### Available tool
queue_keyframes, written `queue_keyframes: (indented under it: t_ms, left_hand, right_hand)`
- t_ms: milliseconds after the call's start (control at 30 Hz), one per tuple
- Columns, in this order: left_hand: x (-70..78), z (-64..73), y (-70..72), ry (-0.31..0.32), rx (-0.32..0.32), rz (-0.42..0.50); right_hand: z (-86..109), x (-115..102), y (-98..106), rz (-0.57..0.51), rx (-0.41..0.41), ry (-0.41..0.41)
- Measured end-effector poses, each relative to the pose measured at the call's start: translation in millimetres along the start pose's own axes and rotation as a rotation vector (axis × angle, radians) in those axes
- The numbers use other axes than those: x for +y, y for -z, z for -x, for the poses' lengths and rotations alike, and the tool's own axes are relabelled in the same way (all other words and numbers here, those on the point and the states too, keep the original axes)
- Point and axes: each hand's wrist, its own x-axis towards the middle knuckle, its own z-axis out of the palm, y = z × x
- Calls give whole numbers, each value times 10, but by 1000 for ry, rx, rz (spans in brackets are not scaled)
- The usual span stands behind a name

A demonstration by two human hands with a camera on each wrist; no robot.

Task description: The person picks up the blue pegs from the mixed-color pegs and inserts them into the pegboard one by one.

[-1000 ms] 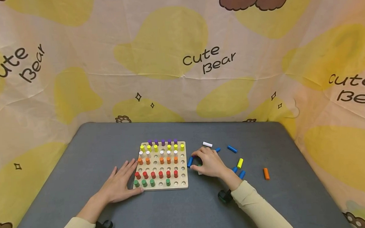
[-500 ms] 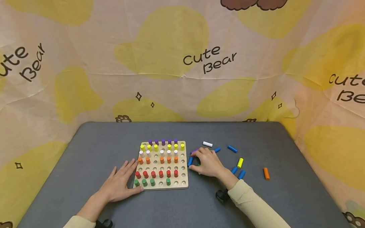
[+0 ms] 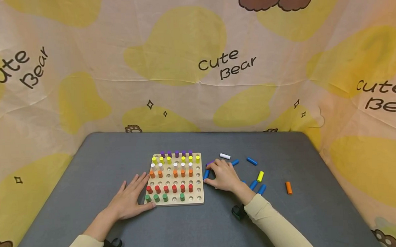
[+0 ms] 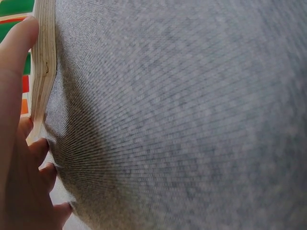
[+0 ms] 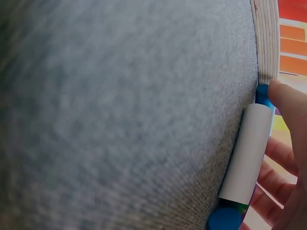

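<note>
A wooden pegboard (image 3: 199,199) carries rows of upright purple, yellow, white, orange, red and green pegs. My left hand (image 3: 130,200) rests at its left side, fingers spread along the edge, and in the left wrist view the thumb (image 4: 19,40) lies over the board's corner. Just off the board's right edge, my right hand (image 3: 225,176) holds a blue peg (image 3: 206,174) by its ends, between thumb and index finger. The right wrist view shows the thumb (image 5: 285,96) against that blue peg, with a white peg (image 5: 245,153) lying on the table in front.
Right of the board, a white peg (image 3: 225,156), several blue pegs (image 3: 251,161), a yellow peg (image 3: 260,177) and an orange peg (image 3: 288,188) lie on the grey table (image 3: 175,233). A purple peg (image 3: 210,162) lies beside the right fingers. A patterned cloth (image 3: 183,66) hangs behind.
My right hand has shifted slightly left, its thumb and index finger closing in on the blue peg. More of the purple peg shows now. The left hand stays in place.
</note>
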Motion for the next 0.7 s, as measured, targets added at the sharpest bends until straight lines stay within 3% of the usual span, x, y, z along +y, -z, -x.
queue_keyframes:
  t_ms: [400,700]
  left_hand:
    - [1,0,-14,8,-1,0]
    - [7,5,-17,11,-1,1]
  right_hand:
    - [14,-6,9,-46,18,-15]
    - [14,-2,56,-100,87,7]
